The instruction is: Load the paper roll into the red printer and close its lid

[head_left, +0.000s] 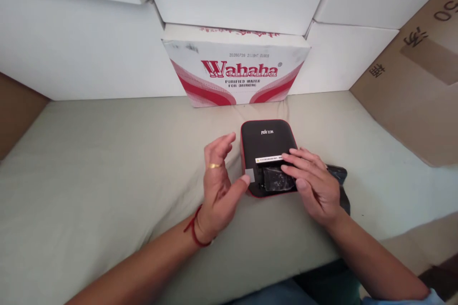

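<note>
A small black printer (270, 143) with a red rim and a white logo lies flat on the cloth-covered surface. Across its top runs a white warning strip (265, 159), with a dark, shiny panel (278, 179) below it. My left hand (222, 186) is at the printer's left side, fingers apart, its thumb tip touching a grey square patch (249, 175) at the front corner. Stretched over the right front edge, my right hand (315, 181) rests its fingers on the strip and panel and holds nothing visible. Its palm hides that corner.
Behind the printer stands a white and red water carton (238, 71), among stacked white boxes (89, 47). A brown cardboard box (422, 81) leans at the right. Something black and crumpled (342, 190) lies beside my right hand. Pale cloth (107, 167) covers the surface.
</note>
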`<control>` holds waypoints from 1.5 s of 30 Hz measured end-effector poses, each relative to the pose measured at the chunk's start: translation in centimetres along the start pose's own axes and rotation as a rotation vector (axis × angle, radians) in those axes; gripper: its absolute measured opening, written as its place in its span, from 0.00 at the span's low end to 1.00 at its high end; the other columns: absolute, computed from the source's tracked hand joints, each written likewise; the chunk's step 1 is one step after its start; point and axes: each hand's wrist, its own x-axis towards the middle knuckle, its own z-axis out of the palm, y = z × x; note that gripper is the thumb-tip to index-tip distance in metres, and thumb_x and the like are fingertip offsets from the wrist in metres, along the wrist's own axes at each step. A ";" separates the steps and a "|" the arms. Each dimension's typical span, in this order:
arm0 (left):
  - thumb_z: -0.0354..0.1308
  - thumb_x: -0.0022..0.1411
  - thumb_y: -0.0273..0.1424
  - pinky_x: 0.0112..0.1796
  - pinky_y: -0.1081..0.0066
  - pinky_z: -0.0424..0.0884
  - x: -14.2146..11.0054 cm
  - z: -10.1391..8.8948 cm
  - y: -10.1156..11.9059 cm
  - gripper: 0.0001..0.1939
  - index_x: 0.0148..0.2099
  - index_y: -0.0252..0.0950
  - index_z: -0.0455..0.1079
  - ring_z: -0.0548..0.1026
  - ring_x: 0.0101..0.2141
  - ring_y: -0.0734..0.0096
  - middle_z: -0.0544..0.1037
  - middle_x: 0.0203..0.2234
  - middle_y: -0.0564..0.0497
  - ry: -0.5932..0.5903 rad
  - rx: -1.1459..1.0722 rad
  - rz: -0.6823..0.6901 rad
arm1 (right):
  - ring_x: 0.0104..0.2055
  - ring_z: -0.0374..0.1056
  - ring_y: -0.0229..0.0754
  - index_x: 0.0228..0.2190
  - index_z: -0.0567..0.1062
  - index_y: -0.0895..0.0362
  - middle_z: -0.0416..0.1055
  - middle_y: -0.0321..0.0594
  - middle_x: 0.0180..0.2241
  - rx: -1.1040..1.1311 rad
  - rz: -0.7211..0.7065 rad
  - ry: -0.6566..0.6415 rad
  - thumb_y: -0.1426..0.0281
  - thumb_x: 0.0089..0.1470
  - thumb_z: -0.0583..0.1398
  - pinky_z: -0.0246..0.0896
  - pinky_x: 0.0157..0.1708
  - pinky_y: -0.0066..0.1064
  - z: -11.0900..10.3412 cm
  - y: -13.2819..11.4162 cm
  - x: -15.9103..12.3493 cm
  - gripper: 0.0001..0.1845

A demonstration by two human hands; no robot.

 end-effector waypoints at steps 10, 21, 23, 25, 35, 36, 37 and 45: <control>0.67 0.54 0.30 0.80 0.46 0.47 1.3 0.7 -0.6 0.54 0.80 0.58 0.56 0.49 0.83 0.50 0.53 0.84 0.59 -0.146 -0.730 -0.540 | 0.51 0.70 0.52 0.52 0.88 0.51 0.80 0.44 0.38 -0.054 -0.119 0.114 0.72 0.71 0.59 0.73 0.52 0.47 0.0 -0.6 -0.3 0.19; 0.67 0.57 0.31 0.81 0.51 0.47 0.5 0.8 -2.7 0.59 0.83 0.61 0.44 0.44 0.84 0.55 0.46 0.85 0.60 -0.229 -0.613 -0.427 | 0.49 0.71 0.53 0.55 0.87 0.53 0.81 0.45 0.38 -0.098 -0.169 0.069 0.73 0.69 0.61 0.74 0.49 0.47 -0.5 -0.6 -0.2 0.19; 0.67 0.58 0.32 0.80 0.50 0.53 0.4 0.7 -3.1 0.58 0.84 0.61 0.43 0.49 0.83 0.54 0.46 0.85 0.58 -0.261 -0.577 -0.387 | 0.49 0.72 0.53 0.56 0.86 0.52 0.82 0.44 0.37 -0.128 -0.180 0.058 0.73 0.68 0.62 0.75 0.47 0.47 -0.7 -0.9 -0.1 0.20; 0.67 0.59 0.34 0.78 0.49 0.58 0.4 0.7 -3.5 0.57 0.84 0.60 0.43 0.54 0.81 0.53 0.48 0.85 0.56 -0.279 -0.556 -0.366 | 0.48 0.74 0.53 0.56 0.86 0.50 0.83 0.43 0.37 -0.144 -0.183 0.037 0.72 0.67 0.63 0.75 0.46 0.46 -1.2 -1.3 0.4 0.20; 0.69 0.56 0.38 0.76 0.44 0.63 0.4 1.1 -4.1 0.56 0.82 0.54 0.50 0.48 0.83 0.44 0.48 0.85 0.53 -0.226 -0.595 -0.398 | 0.35 0.78 0.46 0.38 0.87 0.49 0.86 0.39 0.35 -0.453 0.243 -0.581 0.64 0.75 0.59 0.62 0.33 0.36 -1.6 -1.9 10.1 0.16; 0.69 0.56 0.38 0.75 0.44 0.63 0.5 1.1 -4.2 0.56 0.82 0.54 0.50 0.49 0.82 0.43 0.48 0.85 0.52 -0.228 -0.600 -0.401 | 0.36 0.79 0.47 0.40 0.87 0.49 0.87 0.40 0.38 -0.511 0.264 -0.676 0.66 0.74 0.60 0.60 0.32 0.36 -1.0 -1.9 11.0 0.15; 0.69 0.56 0.38 0.76 0.44 0.62 0.5 1.1 -4.3 0.56 0.82 0.53 0.50 0.51 0.82 0.43 0.49 0.85 0.51 -0.232 -0.601 -0.398 | 0.38 0.80 0.47 0.41 0.87 0.49 0.87 0.40 0.42 -0.553 0.279 -0.759 0.68 0.73 0.60 0.58 0.31 0.36 -0.4 -2.0 11.9 0.14; 0.70 0.57 0.38 0.78 0.48 0.55 0.7 1.1 -4.9 0.56 0.82 0.53 0.50 0.56 0.80 0.47 0.57 0.82 0.50 -0.251 -0.602 -0.359 | 0.48 0.83 0.57 0.50 0.85 0.59 0.85 0.56 0.55 -0.702 0.300 -1.013 0.77 0.64 0.64 0.66 0.34 0.38 3.9 -2.3 15.2 0.15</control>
